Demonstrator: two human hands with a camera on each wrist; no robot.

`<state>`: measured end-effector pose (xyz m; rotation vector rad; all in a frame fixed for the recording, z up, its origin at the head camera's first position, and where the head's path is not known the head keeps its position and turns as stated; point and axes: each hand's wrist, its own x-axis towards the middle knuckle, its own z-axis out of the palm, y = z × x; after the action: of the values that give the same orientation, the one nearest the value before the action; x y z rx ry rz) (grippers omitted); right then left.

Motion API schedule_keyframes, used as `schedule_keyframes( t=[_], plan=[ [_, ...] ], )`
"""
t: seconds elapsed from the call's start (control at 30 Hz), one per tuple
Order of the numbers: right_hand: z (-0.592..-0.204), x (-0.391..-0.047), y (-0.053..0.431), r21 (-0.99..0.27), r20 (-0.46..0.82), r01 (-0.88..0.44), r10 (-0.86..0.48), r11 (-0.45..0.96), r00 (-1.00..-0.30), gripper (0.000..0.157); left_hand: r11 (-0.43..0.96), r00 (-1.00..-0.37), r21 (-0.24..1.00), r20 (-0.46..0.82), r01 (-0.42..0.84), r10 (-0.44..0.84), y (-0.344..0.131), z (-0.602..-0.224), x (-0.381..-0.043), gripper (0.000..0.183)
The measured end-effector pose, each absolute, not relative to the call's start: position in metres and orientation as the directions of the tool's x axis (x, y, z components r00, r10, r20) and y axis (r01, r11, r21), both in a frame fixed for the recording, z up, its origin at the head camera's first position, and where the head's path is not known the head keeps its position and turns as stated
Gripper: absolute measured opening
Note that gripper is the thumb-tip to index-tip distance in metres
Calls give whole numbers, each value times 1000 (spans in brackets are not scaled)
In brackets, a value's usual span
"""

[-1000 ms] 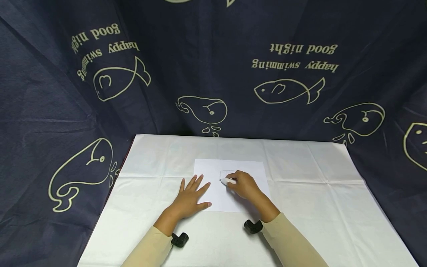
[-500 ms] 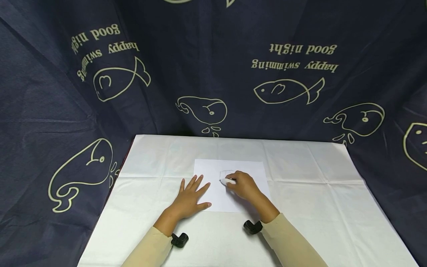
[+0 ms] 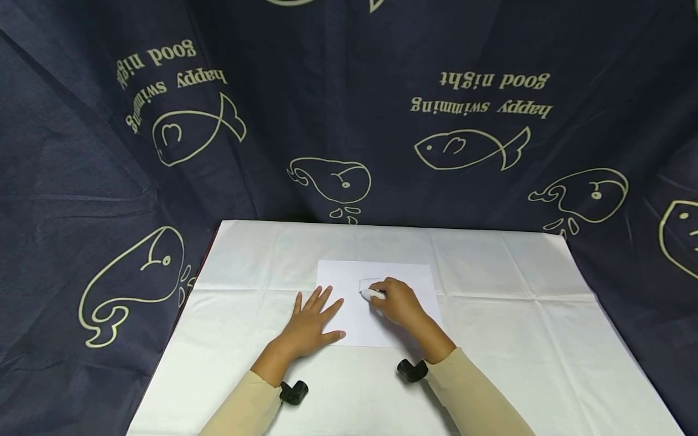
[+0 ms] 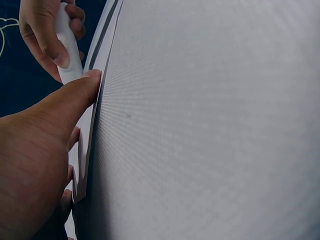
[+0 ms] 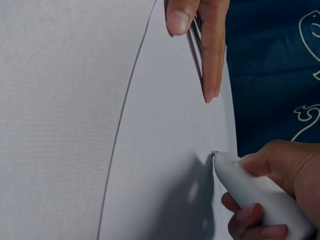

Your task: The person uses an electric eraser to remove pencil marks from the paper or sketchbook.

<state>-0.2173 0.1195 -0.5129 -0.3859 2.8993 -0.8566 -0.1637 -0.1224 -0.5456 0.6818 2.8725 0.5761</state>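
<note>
My left hand [image 3: 306, 327] lies flat with spread fingers on the left part of a white sheet of paper [image 3: 338, 272], its thumb near the lower edge. In my right hand [image 3: 400, 301] is a thick white pen-shaped tool [image 3: 374, 295], pinched between thumb and fingers. In the right wrist view, the small dark tip of this tool [image 5: 255, 192] sits right at the paper [image 5: 160, 145]. Faint grey lines [image 3: 371, 279], like part of a box, show on the sheet just beyond the tip. The right hand partly covers that area.
A white cloth with fold creases covers the table [image 3: 501, 339]. Dark blue curtains [image 3: 327, 72] with fish and whale prints hang behind and at both sides. A black camera [image 3: 294, 392] is on the left wrist, another black camera [image 3: 412, 370] on the right.
The right hand and the white tool have shifted very slightly toward the far side of the paper. My left hand and the sheet stay in place.
</note>
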Motion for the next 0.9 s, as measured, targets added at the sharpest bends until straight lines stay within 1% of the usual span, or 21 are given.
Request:
schedule_keyframes(
  t=[0.13, 0.37, 0.57, 0.77, 0.9],
  plan=[
    [-513, -218, 119, -554, -19, -195, -246, 810, -969, 24, 830, -889, 385, -49, 403, 455, -122, -546, -164, 75],
    [-514, -218, 118, -555, -32, -203, -265, 807, -964, 25, 832, -892, 384, -46, 400, 450, -122, -548, -164, 74],
    [-515, -219, 119, -554, -19, -188, -238, 811, -971, 24, 833, -891, 379, -43, 404, 452, -122, -548, -164, 75],
    [-516, -219, 119, -556, -12, -215, -266, 803, -964, 25, 832, -889, 379, -50, 404, 455, -122, -547, -164, 75],
    [-516, -219, 119, -552, -7, -205, -251, 808, -968, 24, 830, -889, 383, -47, 406, 456, -122, -547, -164, 74]
  ],
)
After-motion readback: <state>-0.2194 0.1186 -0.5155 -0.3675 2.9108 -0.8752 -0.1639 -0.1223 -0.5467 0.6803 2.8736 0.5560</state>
